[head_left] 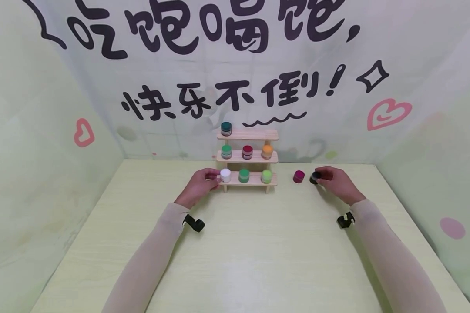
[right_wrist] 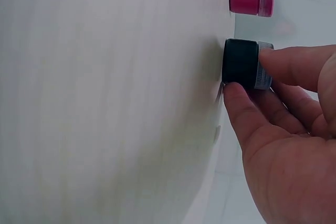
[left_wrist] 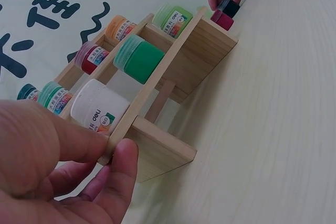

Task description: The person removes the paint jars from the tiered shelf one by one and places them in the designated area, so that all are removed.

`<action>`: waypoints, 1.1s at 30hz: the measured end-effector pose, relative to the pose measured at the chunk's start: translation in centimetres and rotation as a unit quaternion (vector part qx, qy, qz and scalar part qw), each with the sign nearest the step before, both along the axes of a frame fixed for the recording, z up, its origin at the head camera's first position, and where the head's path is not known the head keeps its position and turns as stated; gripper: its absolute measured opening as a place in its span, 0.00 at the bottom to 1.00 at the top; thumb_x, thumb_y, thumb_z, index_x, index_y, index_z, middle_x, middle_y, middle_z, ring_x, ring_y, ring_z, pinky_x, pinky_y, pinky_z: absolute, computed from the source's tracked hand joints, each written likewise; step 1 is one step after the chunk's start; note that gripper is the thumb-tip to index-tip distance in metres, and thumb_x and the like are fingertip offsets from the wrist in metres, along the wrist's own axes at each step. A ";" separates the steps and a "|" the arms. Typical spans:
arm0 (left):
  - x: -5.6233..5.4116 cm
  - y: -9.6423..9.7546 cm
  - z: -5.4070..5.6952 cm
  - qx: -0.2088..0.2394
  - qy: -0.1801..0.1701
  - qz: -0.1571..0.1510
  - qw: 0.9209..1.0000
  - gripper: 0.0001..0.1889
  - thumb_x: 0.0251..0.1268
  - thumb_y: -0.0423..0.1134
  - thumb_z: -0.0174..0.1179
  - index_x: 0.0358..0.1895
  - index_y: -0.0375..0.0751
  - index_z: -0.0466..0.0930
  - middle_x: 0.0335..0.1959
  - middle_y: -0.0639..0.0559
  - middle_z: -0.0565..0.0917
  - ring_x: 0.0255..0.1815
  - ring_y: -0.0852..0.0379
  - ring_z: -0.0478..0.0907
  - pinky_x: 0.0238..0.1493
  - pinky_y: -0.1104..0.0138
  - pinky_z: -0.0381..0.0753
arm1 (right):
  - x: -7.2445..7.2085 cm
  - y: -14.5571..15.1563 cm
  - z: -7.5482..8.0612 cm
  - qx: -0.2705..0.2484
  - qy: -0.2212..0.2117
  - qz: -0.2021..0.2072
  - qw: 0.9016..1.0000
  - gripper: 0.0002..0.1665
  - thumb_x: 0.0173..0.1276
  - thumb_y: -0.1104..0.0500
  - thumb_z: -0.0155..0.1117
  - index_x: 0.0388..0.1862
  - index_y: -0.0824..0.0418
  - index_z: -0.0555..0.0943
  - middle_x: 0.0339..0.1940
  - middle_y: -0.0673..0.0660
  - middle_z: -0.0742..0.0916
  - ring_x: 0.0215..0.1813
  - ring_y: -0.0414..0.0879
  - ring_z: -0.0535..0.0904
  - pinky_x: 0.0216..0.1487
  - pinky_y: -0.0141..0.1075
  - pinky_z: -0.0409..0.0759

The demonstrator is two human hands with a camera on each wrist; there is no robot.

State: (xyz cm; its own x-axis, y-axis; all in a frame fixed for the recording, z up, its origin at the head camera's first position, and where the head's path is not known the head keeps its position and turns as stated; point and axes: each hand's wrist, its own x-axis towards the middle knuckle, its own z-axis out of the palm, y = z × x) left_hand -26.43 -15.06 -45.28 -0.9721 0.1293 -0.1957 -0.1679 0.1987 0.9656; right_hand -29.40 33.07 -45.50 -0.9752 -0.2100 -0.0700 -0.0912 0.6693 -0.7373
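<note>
A three-step wooden display stand (head_left: 254, 158) holds small paint jars. My left hand (head_left: 199, 186) pinches the left end of its lowest step, thumb above and fingers beneath, beside a white paint jar (left_wrist: 100, 107). To the right of the stand, my right hand (head_left: 340, 186) holds a dark paint jar (right_wrist: 241, 62) between thumb and fingers, at the tabletop. Close by this jar sits a magenta paint jar (head_left: 298, 176). On the lowest step are also a green jar (head_left: 244, 175) and a light green jar (head_left: 266, 176).
The middle step bears a green jar (head_left: 226, 151), a red jar (head_left: 247, 152) and an orange jar (head_left: 267, 151). A dark teal jar (head_left: 226, 128) stands at the top step's left end. Behind the pale table (head_left: 243, 252) hangs a printed cloth (head_left: 203, 143).
</note>
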 end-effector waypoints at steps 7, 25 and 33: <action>0.0 0.1 0.1 0.001 -0.002 0.001 1.000 0.18 0.77 0.31 0.62 0.66 0.35 0.77 0.57 0.40 0.79 0.52 0.52 0.81 0.61 0.61 0.89 | 0.1 0.4 0.4 -0.006 -0.007 -0.013 1.000 0.33 0.79 0.52 0.66 0.76 0.65 0.72 0.72 0.68 0.81 0.73 0.63 0.76 0.62 0.32 0.76; -0.2 0.1 -0.2 -0.008 -0.009 0.002 1.000 0.18 0.78 0.32 0.62 0.66 0.36 0.77 0.57 0.41 0.79 0.51 0.52 0.82 0.60 0.61 0.89 | 0.7 -1.1 3.4 -0.043 0.029 -0.031 0.998 0.35 0.79 0.47 0.65 0.76 0.64 0.73 0.72 0.67 0.81 0.72 0.61 0.76 0.53 0.16 0.76; -0.2 0.1 -0.2 -0.009 -0.001 0.000 1.000 0.18 0.78 0.32 0.62 0.66 0.36 0.77 0.56 0.41 0.79 0.52 0.52 0.81 0.59 0.62 0.89 | 0.6 -3.0 5.0 -0.060 0.059 -0.018 0.996 0.34 0.79 0.46 0.66 0.75 0.62 0.75 0.70 0.66 0.82 0.69 0.53 0.80 0.55 0.16 0.76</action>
State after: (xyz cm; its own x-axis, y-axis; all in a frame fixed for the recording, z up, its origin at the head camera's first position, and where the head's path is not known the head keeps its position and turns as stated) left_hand -26.66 -14.97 -45.44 -0.9718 0.1250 -0.1997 -0.1698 0.2160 0.9615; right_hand -28.76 30.10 -40.53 -0.9821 -0.1753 0.0684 -0.1594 0.5820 -0.7974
